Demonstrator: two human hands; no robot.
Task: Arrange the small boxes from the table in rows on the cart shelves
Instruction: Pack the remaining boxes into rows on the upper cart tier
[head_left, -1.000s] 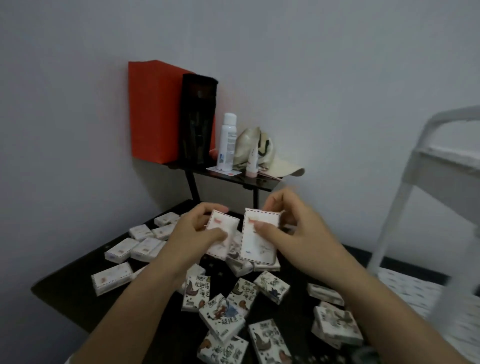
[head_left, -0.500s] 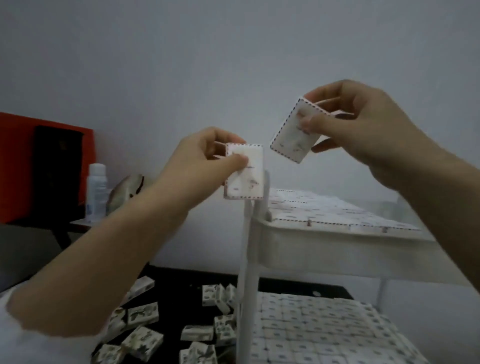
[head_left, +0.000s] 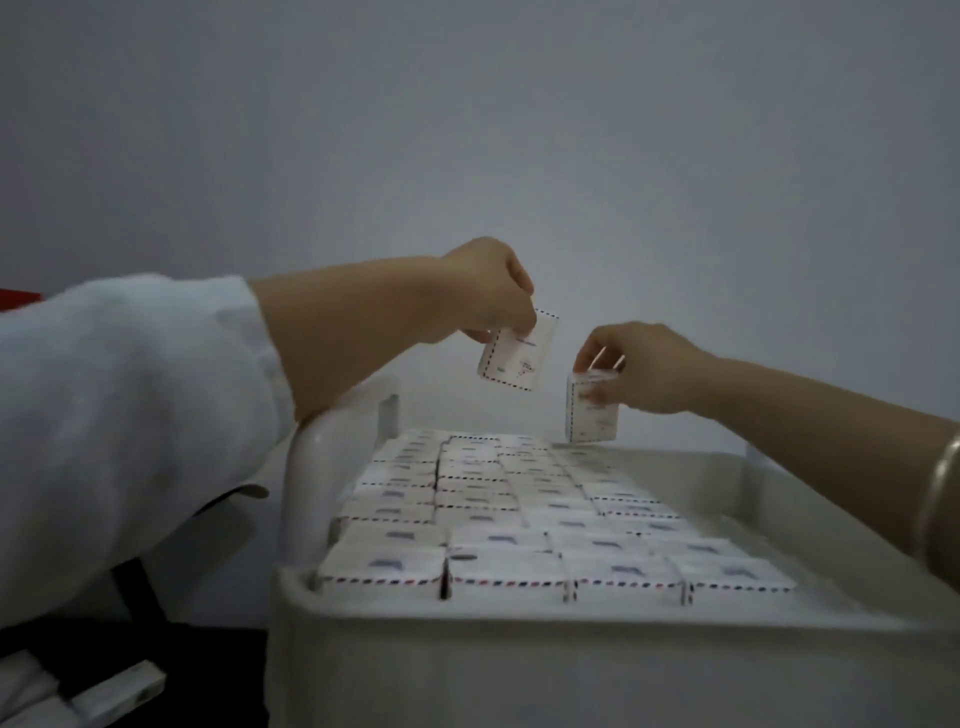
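The white cart's top shelf fills the lower middle, packed with rows of small white boxes with striped edges. My left hand pinches one small box from above, holding it in the air over the shelf's far end. Lower and to the right, my right hand pinches a second small box upright, its bottom edge at or just above the far end of the right-hand row; contact cannot be judged.
The cart's curved handle post rises at the shelf's left side, under my left forearm. A bare strip of shelf lies right of the rows. The dark table with a box shows at bottom left. A wall stands behind.
The view swung from the table to the cart's top shelf. Both hands carried their boxes up and over the shelf, then lowered them toward its far end, the right one lower.
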